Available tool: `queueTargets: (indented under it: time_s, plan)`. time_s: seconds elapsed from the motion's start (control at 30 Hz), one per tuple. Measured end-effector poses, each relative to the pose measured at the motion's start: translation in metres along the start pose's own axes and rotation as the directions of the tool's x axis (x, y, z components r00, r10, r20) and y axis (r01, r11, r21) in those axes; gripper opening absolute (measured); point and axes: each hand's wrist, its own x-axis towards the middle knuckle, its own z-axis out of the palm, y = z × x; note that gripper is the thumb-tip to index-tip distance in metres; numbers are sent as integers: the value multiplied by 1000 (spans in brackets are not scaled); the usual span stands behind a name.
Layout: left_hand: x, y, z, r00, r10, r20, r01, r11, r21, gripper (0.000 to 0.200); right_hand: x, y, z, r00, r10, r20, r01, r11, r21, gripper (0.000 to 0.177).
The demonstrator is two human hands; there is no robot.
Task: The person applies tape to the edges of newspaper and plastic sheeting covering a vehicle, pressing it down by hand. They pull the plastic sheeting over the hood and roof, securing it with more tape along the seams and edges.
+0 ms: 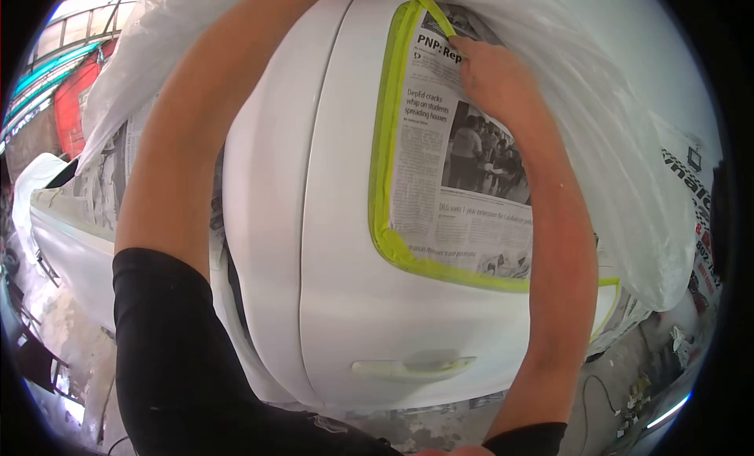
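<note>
My right hand (pixel 493 77) is closed, its fingertips pinching a loose strip of yellow-green masking tape (pixel 437 14) near the top of a car window. The strip runs up and left from the fingers to the window's upper corner. Printed newspaper (pixel 424 165) covers the window, and the same tape borders it on the left and bottom. Around it is the white car door (pixel 338 236), with a door handle (pixel 416 367) low down. My left arm (pixel 184 142) reaches up across the view, and its hand lies beyond the top edge.
Clear plastic sheeting (pixel 613 142) drapes over the car on the right, and more sheeting (pixel 149 55) hangs at the upper left. A white panel (pixel 75 236) stands at the left beside newspaper. A dark cable (pixel 585 401) lies on the floor at the lower right.
</note>
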Motion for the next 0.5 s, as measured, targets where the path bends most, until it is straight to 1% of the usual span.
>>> queueTargets:
  time_s: [0.03,0.07,0.13,0.17,0.27,0.33,0.37,0.47,0.5]
  plan:
    - [-13,15,-4,998,-9,58,6,999,54,104,2,5,5,1000,-19,-24,19,1000,9,40]
    - [-14,26,-2,996,-37,76,30,995,92,106,3,7,9,998,-39,-46,40,999,15,40]
    - [-11,41,4,990,-95,107,77,983,165,112,1,4,6,999,-28,-37,29,999,38,40]
    - [-12,42,5,988,-102,117,82,983,167,111,0,3,6,999,-19,-30,20,998,51,40]
    - [-12,50,3,982,-102,159,75,983,170,106,-6,7,8,997,-57,-60,61,997,53,38]
    - [-13,54,0,975,-81,206,46,985,168,102,-13,10,15,988,-84,-128,97,991,95,34]
    - [-12,57,-1,973,-98,210,59,981,184,100,-17,10,15,982,-97,-162,116,987,111,33]
    - [-8,59,-2,967,-143,212,97,972,213,98,-30,8,3,988,-76,-136,92,989,113,22]
    - [-6,58,-1,967,-145,211,100,972,211,98,-29,9,4,984,-56,-170,75,992,103,20]
